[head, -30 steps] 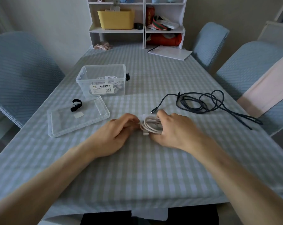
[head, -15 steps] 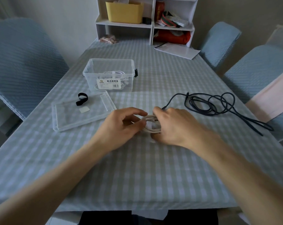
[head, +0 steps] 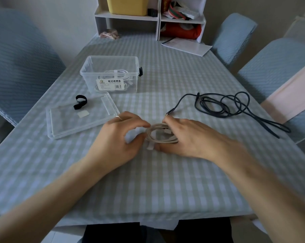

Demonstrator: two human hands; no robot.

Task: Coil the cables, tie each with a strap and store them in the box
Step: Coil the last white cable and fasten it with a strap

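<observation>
Right hand (head: 188, 139) grips the white coil (head: 161, 135) while the left hand (head: 120, 137) pinches its strap (head: 150, 145), fingers curled.

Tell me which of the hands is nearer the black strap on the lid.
Left. The left hand sits just right of the lid carrying the black strap; the right hand is farther right, holding the white cable.

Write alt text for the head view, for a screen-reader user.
Two bare hands work a coiled white cable on a checked tablecloth: the right hand grips the coil while the left hand pinches a white strap at its edge. Behind sit a clear plastic box holding white cable, its flat clear lid with a black strap, and a loose dark cable.
</observation>
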